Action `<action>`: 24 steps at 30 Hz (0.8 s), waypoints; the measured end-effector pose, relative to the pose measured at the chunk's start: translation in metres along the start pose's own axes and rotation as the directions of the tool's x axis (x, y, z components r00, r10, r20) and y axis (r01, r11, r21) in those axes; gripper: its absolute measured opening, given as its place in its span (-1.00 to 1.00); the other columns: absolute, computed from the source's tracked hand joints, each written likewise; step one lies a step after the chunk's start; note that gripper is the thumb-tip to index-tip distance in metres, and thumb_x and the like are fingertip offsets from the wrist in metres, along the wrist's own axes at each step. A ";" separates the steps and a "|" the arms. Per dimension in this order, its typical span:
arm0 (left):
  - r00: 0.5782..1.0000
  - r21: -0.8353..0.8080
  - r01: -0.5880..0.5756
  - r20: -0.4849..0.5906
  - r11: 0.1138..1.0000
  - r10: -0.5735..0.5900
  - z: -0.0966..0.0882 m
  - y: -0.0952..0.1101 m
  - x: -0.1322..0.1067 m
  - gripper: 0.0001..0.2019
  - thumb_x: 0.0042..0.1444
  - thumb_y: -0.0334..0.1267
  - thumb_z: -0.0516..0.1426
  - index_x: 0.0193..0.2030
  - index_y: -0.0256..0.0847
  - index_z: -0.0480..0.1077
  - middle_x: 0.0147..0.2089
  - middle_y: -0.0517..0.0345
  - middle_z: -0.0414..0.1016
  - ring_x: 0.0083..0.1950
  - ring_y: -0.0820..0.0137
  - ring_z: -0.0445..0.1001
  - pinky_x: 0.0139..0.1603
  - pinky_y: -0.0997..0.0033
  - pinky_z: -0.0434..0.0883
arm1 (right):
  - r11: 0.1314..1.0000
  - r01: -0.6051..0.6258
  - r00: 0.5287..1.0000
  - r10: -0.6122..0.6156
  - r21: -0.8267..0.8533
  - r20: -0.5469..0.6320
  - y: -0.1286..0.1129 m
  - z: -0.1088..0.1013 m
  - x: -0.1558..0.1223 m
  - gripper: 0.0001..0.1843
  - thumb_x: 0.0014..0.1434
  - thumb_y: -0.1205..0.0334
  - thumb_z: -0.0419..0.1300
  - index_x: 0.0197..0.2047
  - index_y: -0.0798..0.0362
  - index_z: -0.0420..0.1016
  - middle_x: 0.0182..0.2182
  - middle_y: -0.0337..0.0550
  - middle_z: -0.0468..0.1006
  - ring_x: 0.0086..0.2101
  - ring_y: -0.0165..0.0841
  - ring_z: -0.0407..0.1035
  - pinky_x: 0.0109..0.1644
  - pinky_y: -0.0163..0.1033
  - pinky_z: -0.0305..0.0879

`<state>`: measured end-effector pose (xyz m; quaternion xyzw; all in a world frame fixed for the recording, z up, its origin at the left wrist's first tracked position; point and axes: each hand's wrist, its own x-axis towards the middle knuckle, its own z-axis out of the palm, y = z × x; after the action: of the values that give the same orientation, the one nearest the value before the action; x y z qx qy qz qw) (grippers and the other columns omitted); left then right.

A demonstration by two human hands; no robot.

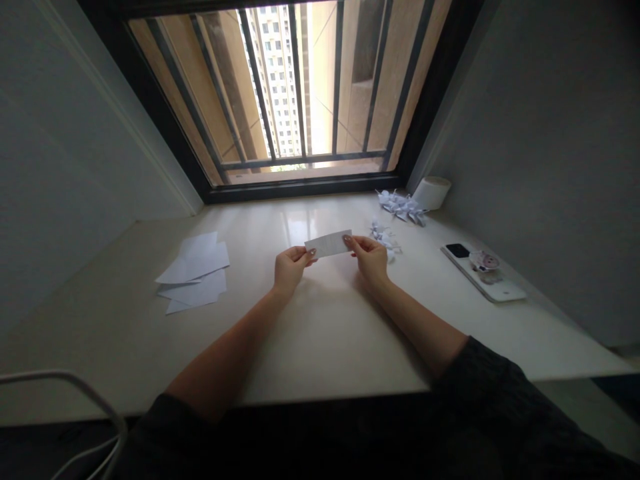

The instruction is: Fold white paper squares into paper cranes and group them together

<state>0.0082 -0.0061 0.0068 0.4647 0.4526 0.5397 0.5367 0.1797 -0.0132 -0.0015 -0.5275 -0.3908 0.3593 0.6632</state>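
Both hands hold one small rectangular piece of white paper point(329, 245) above the windowsill, stretched out between them. My left hand point(290, 270) pinches its left end between thumb and fingers. At the opposite end, my right hand point(370, 259) grips the paper the same way, thumb on top. Behind and beside the right hand lie small folded white paper pieces point(384, 235), partly hidden by it. Off to the left rests a loose stack of white paper sheets point(193, 270), fanned unevenly.
A larger heap of folded paper pieces point(403, 208) lies by a white roll point(432, 193) in the back right corner. A white phone point(483, 273) with a round grip sits at the right. A barred window point(300, 100) stands behind; a pale cable point(65, 377) loops at the lower left.
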 end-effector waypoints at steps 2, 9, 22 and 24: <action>0.999 -0.018 -0.022 -0.029 1.000 0.021 0.001 0.000 -0.001 -0.67 -0.32 -0.08 0.37 -0.46 -0.29 0.50 -0.41 0.08 0.55 -0.39 0.38 0.50 -0.17 0.26 0.46 | 1.000 -0.004 0.999 0.004 0.010 0.034 0.000 0.001 -0.001 -0.62 -0.15 -0.10 0.31 -0.43 0.06 0.57 -0.52 -0.20 0.54 -0.49 -0.41 0.32 -0.44 -0.29 0.23; 0.988 -0.061 -0.098 -0.122 0.993 0.090 0.001 0.000 -0.001 -0.69 -0.22 -0.09 0.33 -0.46 -0.30 0.45 -0.41 0.11 0.52 -0.39 0.42 0.49 -0.16 0.30 0.45 | 0.993 -0.068 0.972 0.045 0.092 0.230 -0.006 0.007 -0.009 -0.64 -0.12 -0.05 0.31 -0.29 0.00 0.56 -0.43 -0.24 0.55 -0.43 -0.43 0.34 -0.40 -0.32 0.27; 0.992 -0.071 -0.112 -0.072 0.991 0.107 0.006 -0.001 -0.006 -0.73 -0.18 -0.10 0.31 -0.52 -0.27 0.41 -0.44 0.14 0.50 -0.37 0.41 0.48 -0.15 0.29 0.43 | 0.993 -0.061 0.961 0.086 -0.105 0.262 0.000 0.010 -0.012 -0.66 -0.22 -0.06 0.36 -0.49 0.05 0.60 -0.43 -0.13 0.62 -0.43 -0.32 0.42 -0.34 -0.24 0.26; 0.994 -0.077 -0.093 -0.067 0.993 0.088 0.006 -0.001 -0.007 -0.72 -0.18 -0.08 0.30 -0.52 -0.27 0.42 -0.44 0.15 0.50 -0.37 0.42 0.47 -0.15 0.30 0.43 | 0.993 -0.063 0.962 0.086 -0.096 0.260 0.000 0.010 -0.012 -0.68 -0.22 -0.05 0.36 -0.50 0.05 0.60 -0.44 -0.12 0.62 -0.43 -0.32 0.43 -0.32 -0.23 0.26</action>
<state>0.0143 -0.0127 0.0067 0.4456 0.4258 0.5955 0.5153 0.1656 -0.0200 -0.0020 -0.5177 -0.4706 0.4337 0.5678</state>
